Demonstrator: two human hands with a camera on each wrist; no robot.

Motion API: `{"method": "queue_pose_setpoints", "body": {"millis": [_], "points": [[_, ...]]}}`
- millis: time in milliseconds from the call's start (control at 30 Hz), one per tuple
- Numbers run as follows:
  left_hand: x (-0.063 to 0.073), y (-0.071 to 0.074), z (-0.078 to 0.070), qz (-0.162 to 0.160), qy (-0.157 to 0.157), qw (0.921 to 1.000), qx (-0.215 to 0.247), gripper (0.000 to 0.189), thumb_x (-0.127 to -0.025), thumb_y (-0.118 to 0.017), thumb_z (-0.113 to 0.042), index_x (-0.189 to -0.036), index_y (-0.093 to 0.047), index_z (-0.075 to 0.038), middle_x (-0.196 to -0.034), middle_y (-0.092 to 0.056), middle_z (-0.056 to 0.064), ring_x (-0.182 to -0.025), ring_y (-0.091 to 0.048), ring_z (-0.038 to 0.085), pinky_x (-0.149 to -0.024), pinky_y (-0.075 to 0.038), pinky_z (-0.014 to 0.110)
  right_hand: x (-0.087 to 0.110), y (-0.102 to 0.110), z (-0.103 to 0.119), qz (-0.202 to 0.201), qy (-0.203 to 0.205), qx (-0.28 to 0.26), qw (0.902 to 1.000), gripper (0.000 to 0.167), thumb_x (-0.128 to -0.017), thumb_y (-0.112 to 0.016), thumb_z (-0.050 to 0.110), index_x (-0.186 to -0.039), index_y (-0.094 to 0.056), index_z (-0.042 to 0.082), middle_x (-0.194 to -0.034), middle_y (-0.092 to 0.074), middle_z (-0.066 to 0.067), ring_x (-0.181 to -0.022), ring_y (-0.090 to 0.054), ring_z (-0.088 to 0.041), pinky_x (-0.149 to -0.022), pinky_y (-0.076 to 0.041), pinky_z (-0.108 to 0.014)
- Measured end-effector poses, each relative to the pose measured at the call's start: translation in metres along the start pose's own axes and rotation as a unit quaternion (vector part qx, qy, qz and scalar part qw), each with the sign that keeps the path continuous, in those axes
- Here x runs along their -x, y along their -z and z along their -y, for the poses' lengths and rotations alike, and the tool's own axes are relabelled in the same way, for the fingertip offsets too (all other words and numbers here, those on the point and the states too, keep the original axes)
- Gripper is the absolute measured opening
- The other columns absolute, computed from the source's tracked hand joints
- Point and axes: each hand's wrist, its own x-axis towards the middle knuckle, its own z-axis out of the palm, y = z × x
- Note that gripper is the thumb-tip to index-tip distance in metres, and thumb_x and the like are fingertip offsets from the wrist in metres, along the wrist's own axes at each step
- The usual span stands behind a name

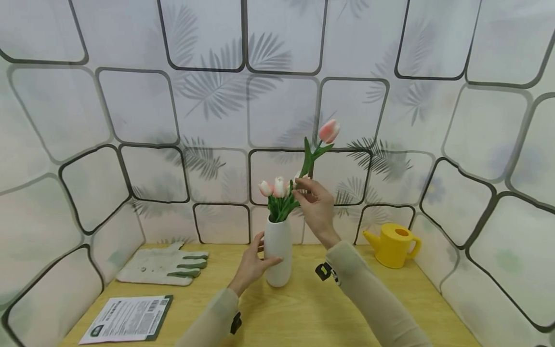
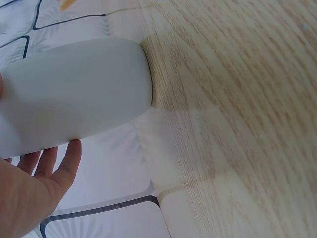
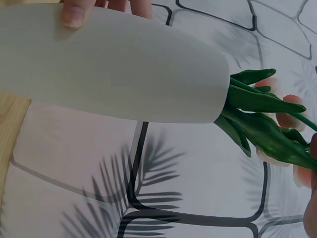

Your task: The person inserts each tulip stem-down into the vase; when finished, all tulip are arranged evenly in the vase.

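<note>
A white vase (image 1: 277,253) stands upright on the table, several pink-and-white tulips (image 1: 279,187) bunched in its mouth. My left hand (image 1: 253,266) holds its side, thumb across the front and fingers round the far side. In the left wrist view those fingertips (image 2: 74,146) touch the vase wall. Above the mouth, my right hand (image 1: 318,207) pinches the stem of a taller pink tulip (image 1: 329,131), whose bloom rises well over the bunch. Green leaves (image 3: 262,131) fan out of the mouth in the right wrist view, where only the edge of my right hand shows.
A yellow watering can (image 1: 392,246) stands at the back right of the wooden table (image 1: 299,318). To the left lie a white-and-green work glove (image 1: 158,265) and a printed packet (image 1: 127,318). Patterned wall covering (image 1: 217,183) encloses the back and sides.
</note>
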Motion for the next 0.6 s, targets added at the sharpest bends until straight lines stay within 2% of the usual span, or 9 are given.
{"method": "queue_pose_setpoints", "body": {"millis": [67, 133, 333, 533, 600], "points": [[0.0, 0.0, 0.0, 0.0, 0.001, 1.0, 0.0, 0.09, -0.077, -0.084, -0.04, -0.15, -0.035, -0.02, -0.139, -0.053, 0.017, -0.123, -0.055, 0.036, -0.092, -0.053, 0.053, 0.003, -0.003, -0.01, 0.017, 0.022, 0.015, 0.9995, 0.029, -0.079, -0.073, -0.013, -0.108, -0.07, -0.009, -0.103, -0.069, -0.026, -0.09, -0.069, -0.037, -0.075, -0.06, -0.031], [0.0, 0.0, 0.0, 0.002, -0.001, 1.0, 0.0, 0.091, -0.077, -0.083, -0.04, -0.15, -0.034, -0.019, -0.14, -0.052, 0.018, -0.123, -0.055, 0.037, -0.092, -0.053, 0.053, 0.006, -0.004, -0.02, 0.033, 0.034, 0.031, 0.9984, 0.028, -0.08, -0.074, -0.009, -0.107, -0.072, -0.004, -0.103, -0.071, -0.022, -0.087, -0.07, -0.036, -0.074, -0.061, -0.032], [0.0, 0.0, 0.001, 0.004, 0.0, 1.0, 0.003, 0.091, -0.077, -0.083, -0.041, -0.151, -0.034, -0.018, -0.14, -0.051, 0.018, -0.124, -0.055, 0.037, -0.092, -0.053, 0.053, 0.013, -0.005, -0.031, 0.072, 0.036, 0.08, 0.9936, 0.019, -0.084, -0.075, 0.002, -0.103, -0.076, 0.005, -0.097, -0.075, -0.011, -0.078, -0.071, -0.023, -0.067, -0.057, -0.022], [0.001, 0.0, 0.001, 0.004, -0.001, 1.0, 0.007, 0.091, -0.077, -0.083, -0.04, -0.15, -0.034, -0.019, -0.141, -0.051, 0.018, -0.124, -0.055, 0.037, -0.093, -0.053, 0.054, 0.017, -0.005, -0.034, 0.117, 0.072, 0.13, 0.9819, 0.018, -0.086, -0.074, 0.002, -0.103, -0.077, 0.007, -0.098, -0.075, -0.01, -0.088, -0.071, -0.023, -0.073, -0.059, -0.03], [0.0, 0.0, 0.001, 0.004, 0.0, 1.0, 0.007, 0.091, -0.077, -0.083, -0.041, -0.15, -0.034, -0.019, -0.141, -0.051, 0.017, -0.124, -0.054, 0.037, -0.093, -0.053, 0.054, 0.018, -0.005, -0.035, 0.125, 0.078, 0.141, 0.979, 0.019, -0.086, -0.074, 0.003, -0.104, -0.078, 0.008, -0.1, -0.074, -0.01, -0.091, -0.071, -0.025, -0.071, -0.06, -0.031]]}}
